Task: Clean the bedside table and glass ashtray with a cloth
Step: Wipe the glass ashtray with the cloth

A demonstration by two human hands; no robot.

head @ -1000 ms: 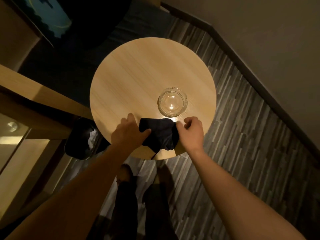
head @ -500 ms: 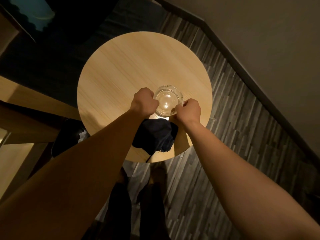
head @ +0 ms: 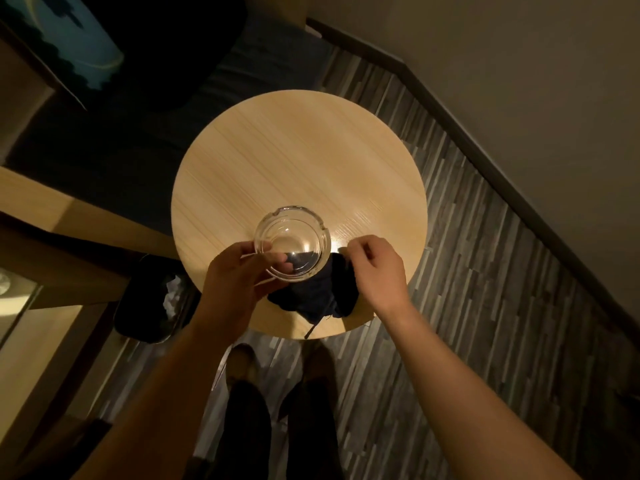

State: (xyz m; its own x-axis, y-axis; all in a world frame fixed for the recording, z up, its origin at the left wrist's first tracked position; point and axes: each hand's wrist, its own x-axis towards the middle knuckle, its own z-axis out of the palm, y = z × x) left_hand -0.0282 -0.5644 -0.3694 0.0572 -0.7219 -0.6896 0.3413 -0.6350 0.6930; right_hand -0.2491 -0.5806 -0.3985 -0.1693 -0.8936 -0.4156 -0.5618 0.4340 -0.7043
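A round light-wood bedside table point(head: 304, 161) stands below me. My left hand point(head: 239, 282) grips the clear glass ashtray point(head: 294, 237) by its near-left rim and holds it tilted above the table's front part. Under the ashtray, at the table's front edge, lies a crumpled dark cloth point(head: 311, 299) with a thread hanging over the edge. My right hand point(head: 377, 271) is at the cloth's upper right corner, with its fingers curled and pinching the fabric there.
A black waste bin point(head: 149, 299) with crumpled paper stands left of the table, beside a wooden ledge point(head: 52, 209). Dark upholstery point(head: 156, 109) lies behind the table. A wall with dark skirting point(head: 485, 150) runs along the right. My feet point(head: 242, 365) are on the striped floor.
My left hand has lifted the ashtray off the table and brought it toward me. My right hand let go of the ashtray's rim and dropped to the cloth's corner.
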